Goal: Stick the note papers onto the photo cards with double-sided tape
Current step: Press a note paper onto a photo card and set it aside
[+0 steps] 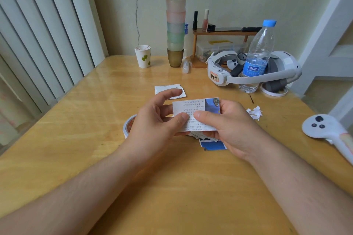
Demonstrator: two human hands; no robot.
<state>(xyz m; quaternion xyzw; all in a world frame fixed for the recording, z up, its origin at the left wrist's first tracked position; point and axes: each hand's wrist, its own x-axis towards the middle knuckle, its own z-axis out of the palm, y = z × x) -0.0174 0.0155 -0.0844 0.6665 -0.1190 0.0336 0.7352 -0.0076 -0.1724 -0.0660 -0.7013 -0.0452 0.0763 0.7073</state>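
Two hands pinch one note paper (191, 112) | left hand (158, 120) | right hand (227, 122)

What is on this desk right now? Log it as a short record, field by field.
left hand: thumb presses the note paper
right hand: grip on the photo card, thumb on the note
note and card: note lies over the card, blue edge showing at right
tape roll: on the table, partly behind the left hand
other cards: under the hands
backing scraps: right of the hands
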